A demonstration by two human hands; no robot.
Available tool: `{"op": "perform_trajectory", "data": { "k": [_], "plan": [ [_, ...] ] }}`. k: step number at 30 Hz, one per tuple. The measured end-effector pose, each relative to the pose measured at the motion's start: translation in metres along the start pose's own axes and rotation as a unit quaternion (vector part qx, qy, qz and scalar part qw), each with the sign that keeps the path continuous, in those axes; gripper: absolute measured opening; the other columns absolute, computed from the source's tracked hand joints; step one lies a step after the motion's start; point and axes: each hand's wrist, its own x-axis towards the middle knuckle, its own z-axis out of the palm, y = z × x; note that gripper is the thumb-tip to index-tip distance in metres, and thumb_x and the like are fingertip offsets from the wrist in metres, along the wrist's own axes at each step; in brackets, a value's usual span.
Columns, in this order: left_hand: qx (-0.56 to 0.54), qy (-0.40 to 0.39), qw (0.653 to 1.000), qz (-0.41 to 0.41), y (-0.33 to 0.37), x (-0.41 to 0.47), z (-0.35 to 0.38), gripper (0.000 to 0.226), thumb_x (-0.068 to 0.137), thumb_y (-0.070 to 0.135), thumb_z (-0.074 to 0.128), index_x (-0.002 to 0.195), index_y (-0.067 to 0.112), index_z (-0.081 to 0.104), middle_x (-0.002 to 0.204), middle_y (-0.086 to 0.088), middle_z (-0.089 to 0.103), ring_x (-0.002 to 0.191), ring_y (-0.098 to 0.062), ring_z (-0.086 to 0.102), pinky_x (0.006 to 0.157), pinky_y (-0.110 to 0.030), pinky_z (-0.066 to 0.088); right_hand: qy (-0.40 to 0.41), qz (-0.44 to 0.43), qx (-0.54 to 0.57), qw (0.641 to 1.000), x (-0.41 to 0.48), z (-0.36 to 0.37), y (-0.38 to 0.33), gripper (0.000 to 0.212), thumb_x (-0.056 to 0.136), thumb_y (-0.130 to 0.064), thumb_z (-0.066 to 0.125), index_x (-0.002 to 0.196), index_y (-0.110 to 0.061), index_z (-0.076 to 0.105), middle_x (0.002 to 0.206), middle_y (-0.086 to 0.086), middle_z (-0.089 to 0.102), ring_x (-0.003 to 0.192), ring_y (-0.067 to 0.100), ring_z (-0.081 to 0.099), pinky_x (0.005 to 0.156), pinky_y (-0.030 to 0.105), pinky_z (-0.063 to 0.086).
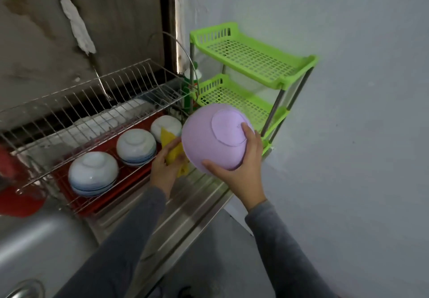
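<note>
My right hand point(241, 167) grips a lilac plastic bowl point(209, 137), its underside turned toward me, held above the steel drainboard point(185, 209). The thumb lies on the bowl's lower rim and the fingers reach onto its base ring. My left hand point(166, 165) holds a yellow cloth point(173, 148) against the bowl's left side. Three white bowls with blue bands point(92, 173) sit upside down in the lower tier of a wire dish rack point(92, 96).
A green two-tier plastic shelf point(250, 58) stands in the corner against the grey wall, just behind the bowl. A red tray point(111, 195) lies under the rack. The steel sink basin point(34, 246) is at lower left. A red object point(14, 195) sits at the left edge.
</note>
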Motion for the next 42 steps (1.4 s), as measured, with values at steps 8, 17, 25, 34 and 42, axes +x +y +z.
{"op": "perform_trajectory", "data": {
  "k": [8,17,25,34,42],
  "plan": [
    [0.015,-0.001,1.0,0.01,0.002,0.04,0.014,0.037,0.093,0.011,0.068,0.124,0.031,0.064,0.122,0.014,0.061,0.11,0.0,0.059,0.09,-0.022,0.053,0.057,-0.013,-0.031,0.998,0.06,0.018,-0.002,0.114,0.057,-0.054,0.09,0.151,-0.031,0.03,0.156,0.009,0.018,0.142,0.017,0.024,0.114,0.03,0.027],
    [0.012,-0.012,1.0,0.006,-0.004,0.067,0.025,0.038,0.093,0.006,0.066,0.111,0.039,0.067,0.116,0.014,0.066,0.102,0.001,0.063,0.089,-0.023,0.053,0.054,0.113,-0.059,0.99,0.119,0.031,0.009,0.114,0.058,-0.062,0.087,0.15,-0.045,0.021,0.156,0.018,0.013,0.145,0.038,0.019,0.113,0.055,0.033],
    [0.013,-0.032,0.999,0.005,-0.001,0.077,0.029,0.038,0.094,0.007,0.065,0.116,0.037,0.067,0.119,0.016,0.065,0.108,-0.002,0.062,0.093,-0.025,0.053,0.059,0.163,-0.072,0.982,0.135,0.032,0.012,0.112,0.063,-0.059,0.086,0.152,-0.041,0.021,0.156,0.016,0.007,0.145,0.04,0.016,0.114,0.053,0.028],
    [0.009,-0.031,0.999,0.007,0.008,0.073,0.023,0.038,0.095,0.005,0.063,0.118,0.035,0.065,0.12,0.014,0.062,0.109,-0.001,0.06,0.086,-0.017,0.054,0.091,0.105,-0.137,0.981,0.122,0.043,0.018,0.105,0.075,-0.066,0.074,0.156,-0.027,0.02,0.161,0.024,0.009,0.15,0.041,0.003,0.119,0.056,0.019],
    [0.024,0.027,0.999,0.023,0.007,0.047,0.003,0.034,0.095,0.01,0.065,0.117,0.035,0.064,0.117,0.016,0.057,0.101,0.003,0.058,0.075,-0.012,0.053,0.111,-0.161,-0.186,0.963,0.093,0.055,0.026,0.049,0.091,-0.022,0.065,0.133,0.001,0.054,0.145,0.026,0.046,0.139,0.041,0.036,0.116,0.047,0.031]
  ]
}}
